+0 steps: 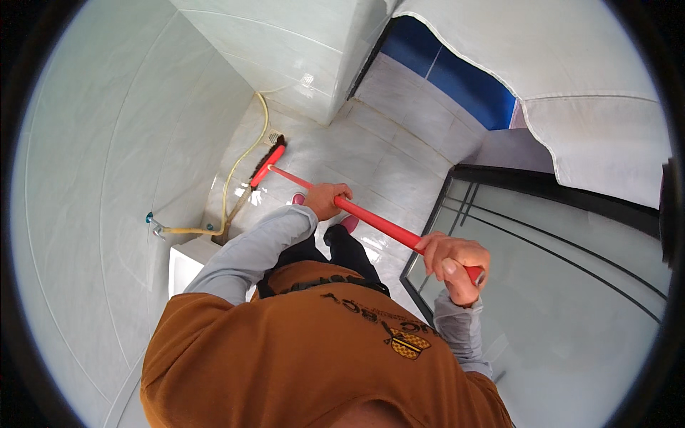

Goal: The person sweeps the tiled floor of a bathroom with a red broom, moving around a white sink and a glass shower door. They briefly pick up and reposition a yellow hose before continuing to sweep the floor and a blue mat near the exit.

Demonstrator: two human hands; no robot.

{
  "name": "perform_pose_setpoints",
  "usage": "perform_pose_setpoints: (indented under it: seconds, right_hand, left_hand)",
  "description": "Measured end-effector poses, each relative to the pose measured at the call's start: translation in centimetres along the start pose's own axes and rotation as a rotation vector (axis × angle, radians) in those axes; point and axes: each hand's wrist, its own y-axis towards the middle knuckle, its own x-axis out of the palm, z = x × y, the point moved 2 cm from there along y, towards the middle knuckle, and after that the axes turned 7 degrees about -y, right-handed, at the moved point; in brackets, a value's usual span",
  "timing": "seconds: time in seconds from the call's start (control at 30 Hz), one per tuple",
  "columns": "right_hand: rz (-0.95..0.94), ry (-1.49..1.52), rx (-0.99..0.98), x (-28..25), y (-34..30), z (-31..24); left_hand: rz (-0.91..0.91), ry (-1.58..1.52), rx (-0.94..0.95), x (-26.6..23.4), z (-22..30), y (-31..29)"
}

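Observation:
A broom with a red handle [382, 227], a red head [272, 161] and dark bristles slants across in front of me. Its bristles rest on the wet tiled floor [325, 153] near the left wall. My left hand [327, 200] is closed round the middle of the handle. Close to the handle's top end, at the right, my right hand [454, 264] grips it with the fingers wrapped round. The tip of the handle pokes out past that hand.
A yellowish hose [230, 175] runs from a metal wall tap [154, 227] along the floor beside the broom head. A small floor drain [274, 136] lies behind the bristles. At the right stands a dark-framed glass door [542, 285]; a white curtain [571, 78] hangs above the doorway.

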Motion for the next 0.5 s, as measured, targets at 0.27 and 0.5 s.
perform_pose_setpoints:
  seconds: [0.27, 0.5]
  right_hand:
    - [-0.042, -0.104, -0.063, -3.9, -0.6, -3.7]
    - [0.225, -0.004, -0.130, -13.1, -5.1, -4.7]
  left_hand:
    - [-0.134, -0.104, 0.170, 6.1, 4.3, 2.7]
    - [-0.441, -0.022, 0.324, 6.8, 8.2, 6.9]
